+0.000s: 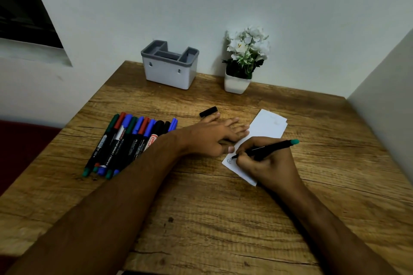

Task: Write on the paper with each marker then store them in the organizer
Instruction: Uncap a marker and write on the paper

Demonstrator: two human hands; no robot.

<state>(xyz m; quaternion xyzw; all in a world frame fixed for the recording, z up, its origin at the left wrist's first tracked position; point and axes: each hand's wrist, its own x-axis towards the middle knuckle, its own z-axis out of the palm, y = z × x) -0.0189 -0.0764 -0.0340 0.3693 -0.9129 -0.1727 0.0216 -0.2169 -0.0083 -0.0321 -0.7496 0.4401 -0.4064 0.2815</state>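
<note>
— What does the marker you're using look like?

— The marker (267,149) in my right hand (263,163) is slim and black with a teal-green end cap pointing to the right of the frame. Its tip touches the near corner of the white paper (261,131), where a small dark scribble shows. A loose black cap (208,111) lies on the desk (201,207) just above my left hand (214,134).

— And your hands?

— My right hand is curled tight round the marker, fingers pinching it near the tip, the heel of the hand resting on the paper's lower edge. My left hand lies flat, fingers straight and spread, pressing on the left edge of the paper; it holds nothing.

— Where is everything else?

— The paper sits right of the frame's centre, between my two hands and partly under them. The other markers (125,143) lie in a tight row on the desk at centre left, beside my left forearm, caps in green, red, blue and black. The organizer (168,69), white with a grey top and several compartments, stands against the wall at upper centre, well apart from both hands. To its right stands a white pot of white flowers (243,58).
</note>
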